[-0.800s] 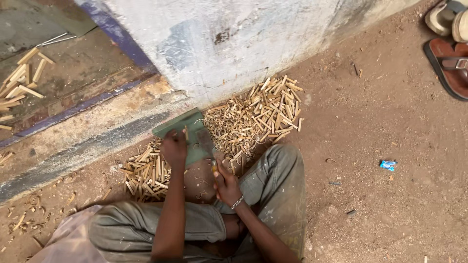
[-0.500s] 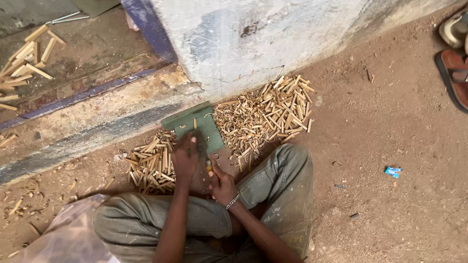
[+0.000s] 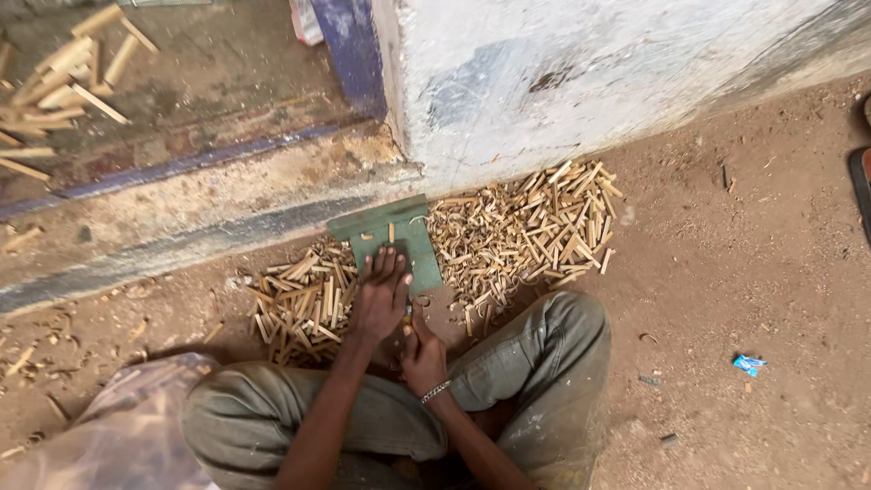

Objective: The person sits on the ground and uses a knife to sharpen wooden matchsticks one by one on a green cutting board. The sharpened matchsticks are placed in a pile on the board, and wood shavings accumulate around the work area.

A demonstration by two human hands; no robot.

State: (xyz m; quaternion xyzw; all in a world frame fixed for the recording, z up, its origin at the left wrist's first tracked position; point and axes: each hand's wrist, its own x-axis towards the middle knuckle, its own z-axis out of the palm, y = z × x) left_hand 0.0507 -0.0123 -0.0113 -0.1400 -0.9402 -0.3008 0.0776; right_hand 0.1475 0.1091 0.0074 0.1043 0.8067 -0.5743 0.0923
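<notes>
I sit cross-legged on the dirt, facing a green metal plate [image 3: 392, 234] that lies against the foot of a wall. My left hand [image 3: 381, 295] rests flat on the near end of the plate with its fingers spread. Just behind it, my right hand [image 3: 423, 356], with a bracelet at the wrist, is closed around a short yellowish stick-like piece [image 3: 408, 314] that points toward the plate. A small wooden stick [image 3: 392, 233] lies on the plate. Heaps of short cut wooden sticks sit on the left [image 3: 304, 299] and the right [image 3: 535, 227] of the plate.
A whitewashed wall [image 3: 581, 73] and a worn concrete step [image 3: 181, 218] rise right behind the plate. Longer wood pieces [image 3: 63, 82] lie on the floor past the step. A blue wrapper [image 3: 749, 365] lies on the dirt at right, and a sandal edge [image 3: 860, 181] shows at the far right.
My left hand has moved from the plate's side to lie flat on its near end. My right hand stays close behind it. The view has shifted right and closer.
</notes>
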